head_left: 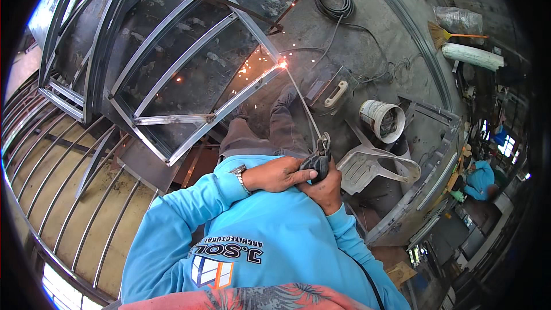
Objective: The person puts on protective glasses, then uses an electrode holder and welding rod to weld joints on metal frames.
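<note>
Both my hands are closed around a dark welding electrode holder (pixel 316 163) in front of my body. My left hand (pixel 274 173) has a wristwatch at its wrist and wraps the holder from the left. From the right, my right hand (pixel 326 190) grips it. A long thin welding rod (pixel 303 102) is clamped in the holder's jaws and slants up and to the left. Its far tip meets the corner of a grey metal frame (pixel 244 95), where a bright orange glow and flying sparks show. The frame has inner crossbars and rests on a dark metal-topped table (pixel 166 51).
Curved metal frames (pixel 103 40) and a barred metal grille (pixel 74 178) lie to the left. On the right are a portable machine with a handle (pixel 336 94), a bucket (pixel 373 116), a plastic chair (pixel 373 167) and coiled cable (pixel 334 0). Another person (pixel 481 181) crouches at far right.
</note>
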Available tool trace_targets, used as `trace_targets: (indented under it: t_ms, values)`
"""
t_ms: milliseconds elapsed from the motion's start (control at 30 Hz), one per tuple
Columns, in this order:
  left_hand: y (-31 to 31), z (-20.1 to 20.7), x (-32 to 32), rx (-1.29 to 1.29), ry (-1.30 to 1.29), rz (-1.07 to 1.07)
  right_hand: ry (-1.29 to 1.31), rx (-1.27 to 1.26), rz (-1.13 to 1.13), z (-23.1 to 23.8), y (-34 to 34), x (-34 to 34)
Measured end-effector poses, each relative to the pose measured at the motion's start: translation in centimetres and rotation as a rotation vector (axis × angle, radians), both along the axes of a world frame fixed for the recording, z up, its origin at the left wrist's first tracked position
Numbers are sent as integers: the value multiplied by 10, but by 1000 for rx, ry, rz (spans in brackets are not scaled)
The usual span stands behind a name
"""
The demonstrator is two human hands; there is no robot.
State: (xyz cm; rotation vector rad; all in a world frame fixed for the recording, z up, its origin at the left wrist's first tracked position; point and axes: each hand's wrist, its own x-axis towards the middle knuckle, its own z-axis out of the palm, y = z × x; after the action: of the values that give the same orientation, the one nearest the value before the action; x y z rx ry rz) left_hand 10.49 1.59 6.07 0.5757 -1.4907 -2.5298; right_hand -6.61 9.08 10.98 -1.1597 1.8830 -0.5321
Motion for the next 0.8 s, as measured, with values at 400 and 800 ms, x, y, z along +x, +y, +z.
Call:
trace_targets:
  t_ms: [400,800]
  values:
    - [-3,2,2,-23,-21,-8,59,35,50,6,-5,1]
    - [-5,4,-1,-38,47,-45,-26,-117,63,-5,9,-9]
